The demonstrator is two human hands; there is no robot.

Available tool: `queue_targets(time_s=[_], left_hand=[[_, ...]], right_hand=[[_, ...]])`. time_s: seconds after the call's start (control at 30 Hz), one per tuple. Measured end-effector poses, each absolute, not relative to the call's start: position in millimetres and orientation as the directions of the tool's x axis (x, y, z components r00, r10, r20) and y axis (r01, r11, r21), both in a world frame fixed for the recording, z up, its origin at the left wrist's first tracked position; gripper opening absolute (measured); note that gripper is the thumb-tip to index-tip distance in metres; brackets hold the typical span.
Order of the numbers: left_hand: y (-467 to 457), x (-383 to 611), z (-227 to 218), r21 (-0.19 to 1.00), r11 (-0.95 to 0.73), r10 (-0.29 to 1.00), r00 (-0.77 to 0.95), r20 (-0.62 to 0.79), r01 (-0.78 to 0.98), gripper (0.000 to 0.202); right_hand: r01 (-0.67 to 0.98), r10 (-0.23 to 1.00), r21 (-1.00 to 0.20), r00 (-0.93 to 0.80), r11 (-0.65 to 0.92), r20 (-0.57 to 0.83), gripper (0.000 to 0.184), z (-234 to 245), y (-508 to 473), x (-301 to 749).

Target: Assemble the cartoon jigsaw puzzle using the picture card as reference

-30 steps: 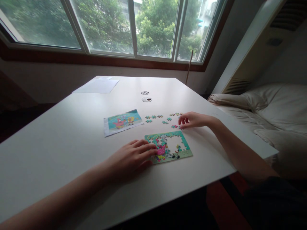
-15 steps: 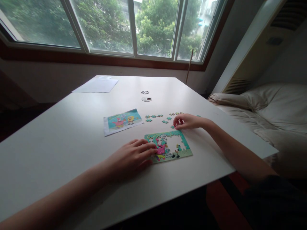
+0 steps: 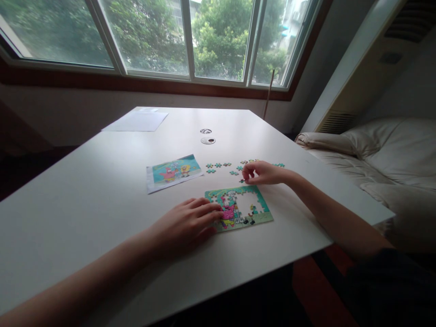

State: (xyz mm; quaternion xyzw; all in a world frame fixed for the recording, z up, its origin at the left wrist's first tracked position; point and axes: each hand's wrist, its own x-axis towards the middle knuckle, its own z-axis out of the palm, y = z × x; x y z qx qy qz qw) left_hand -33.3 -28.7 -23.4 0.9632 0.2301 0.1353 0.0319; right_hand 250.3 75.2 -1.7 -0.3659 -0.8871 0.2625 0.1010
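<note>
A partly filled cartoon jigsaw puzzle [image 3: 262, 217] lies on the white table, with gaps in its upper middle and upper left. My left hand [image 3: 195, 218] rests flat with fingers stretched out over the puzzle's left edge. Just beyond the puzzle's far edge, my right hand [image 3: 260, 172] pinches a small teal puzzle piece [image 3: 241, 181] between thumb and fingertips. Several loose puzzle pieces [image 3: 218, 165] are spread behind the puzzle, and some are partly hidden by my right hand.
A printed picture sheet [image 3: 177, 170] of the same cartoon figures lies left of the loose pieces. White papers [image 3: 139, 121] are at the table's far left. Two round fittings [image 3: 208, 141] sit in the tabletop. A cream sofa [image 3: 391, 154] stands to the right.
My right hand has shifted slightly left, and the puzzle piece at its fingertips has moved left with it. My left hand stays in place on the puzzle.
</note>
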Motion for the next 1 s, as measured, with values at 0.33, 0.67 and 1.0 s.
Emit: queue_targets(time_s=[0.33, 0.67, 1.0], left_hand=[[-29.2, -31.0, -22.8, 0.136, -0.889, 0.458, 0.855, 0.244, 0.438, 0.031], [-29.5, -30.1, -21.4, 0.140, -0.884, 0.468, 0.851, 0.238, 0.447, 0.031], [-29.4, -29.1, -22.3, 0.137, -0.884, 0.467, 0.849, 0.247, 0.447, 0.029]], right_hand=[[0.305, 0.657, -0.822, -0.747, 0.481, 0.108, 0.017, -1.1, 51.6, 218.9], [0.383, 0.617, -0.641, -0.765, 0.666, 0.184, 0.017, -2.2, 33.0, 198.4], [0.433, 0.625, -0.561, -0.752, 0.706, 0.207, 0.016, -5.9, 32.8, 195.0]])
